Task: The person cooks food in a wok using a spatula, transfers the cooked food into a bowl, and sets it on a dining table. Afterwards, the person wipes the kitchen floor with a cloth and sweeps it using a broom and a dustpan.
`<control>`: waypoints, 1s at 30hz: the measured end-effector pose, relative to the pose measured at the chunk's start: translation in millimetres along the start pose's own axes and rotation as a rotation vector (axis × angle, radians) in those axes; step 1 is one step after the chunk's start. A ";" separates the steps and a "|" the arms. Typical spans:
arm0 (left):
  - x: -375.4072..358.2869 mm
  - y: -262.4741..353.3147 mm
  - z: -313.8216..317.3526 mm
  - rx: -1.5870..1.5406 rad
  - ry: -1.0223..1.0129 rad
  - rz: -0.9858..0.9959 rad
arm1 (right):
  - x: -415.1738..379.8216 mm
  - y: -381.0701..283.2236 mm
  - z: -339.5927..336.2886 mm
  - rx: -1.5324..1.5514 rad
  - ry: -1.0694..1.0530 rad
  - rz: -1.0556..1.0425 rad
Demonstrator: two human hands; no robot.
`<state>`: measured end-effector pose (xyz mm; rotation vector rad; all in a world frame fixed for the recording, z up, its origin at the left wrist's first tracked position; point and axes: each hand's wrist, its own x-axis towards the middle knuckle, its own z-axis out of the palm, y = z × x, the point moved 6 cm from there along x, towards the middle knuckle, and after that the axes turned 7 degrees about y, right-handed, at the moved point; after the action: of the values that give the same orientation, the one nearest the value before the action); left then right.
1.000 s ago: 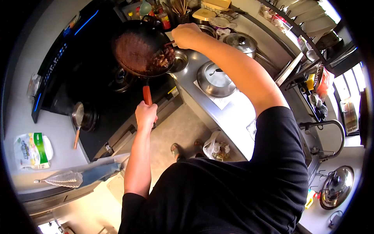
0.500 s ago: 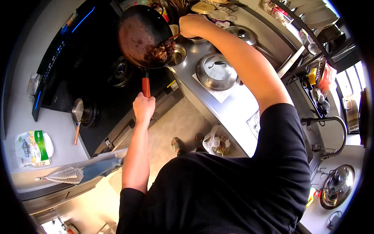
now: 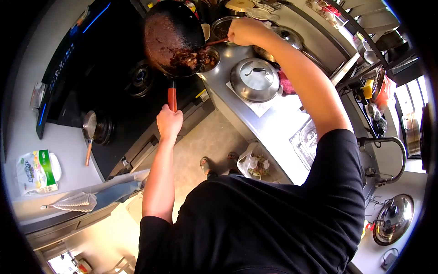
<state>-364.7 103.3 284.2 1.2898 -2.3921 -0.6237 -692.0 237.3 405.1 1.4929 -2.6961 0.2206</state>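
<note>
My left hand (image 3: 169,121) is wrapped round the red handle of a dark frying pan (image 3: 159,36), which tilts toward the metal bowl at its right. Brown food (image 3: 186,59) lies at the pan's right edge and reaches over the bowl (image 3: 212,54), some of it inside. In my right hand (image 3: 242,32) is a thin reddish-brown utensil (image 3: 218,41), its far end at the food. Whether it is chopsticks or a spatula I cannot tell. Behind my right hand stands a pot (image 3: 222,26) with dark contents.
A domed steel lid (image 3: 255,80) sits on the counter (image 3: 242,112), near a lidded pan (image 3: 294,40). Left is the black stove (image 3: 123,59) with a small strainer (image 3: 90,125). On the floor stands a bag of scraps (image 3: 253,164). A faucet (image 3: 396,150) is at the right.
My right hand has moved right and slightly down with the utensil. More food now lies over the bowl. The pan has shifted slightly up and right in view.
</note>
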 end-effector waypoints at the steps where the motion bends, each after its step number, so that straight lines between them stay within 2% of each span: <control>1: 0.7 -3.1 2.7 0.000 -0.005 0.003 | -4.2 0.9 -4.2 0.000 0.005 0.006; 3: 1.8 -5.7 5.8 -0.002 -0.005 0.012 | -8.4 2.7 -15.6 0.000 0.021 0.019; 6: 2.9 -10.1 6.6 -0.020 0.003 0.004 | 2.9 -2.9 -16.6 0.013 0.155 0.009; 10: 5.2 -17.1 9.0 -0.069 -0.026 -0.037 | 22.9 -15.6 1.1 0.138 0.170 -0.015; 16: 6.7 -7.3 -2.6 -0.045 -0.005 0.003 | 30.5 6.1 23.1 0.120 0.089 -0.119; 19: 5.9 -5.3 -1.8 -0.015 0.014 0.034 | 32.3 7.8 27.4 0.149 0.044 -0.052; 30: 9.0 -8.2 7.8 0.021 0.027 0.047 | 3.4 13.3 10.7 0.150 0.030 -0.099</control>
<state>-367.7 93.3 274.2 1.2383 -2.4063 -0.5657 -704.9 239.8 393.6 1.6433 -2.6253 0.4458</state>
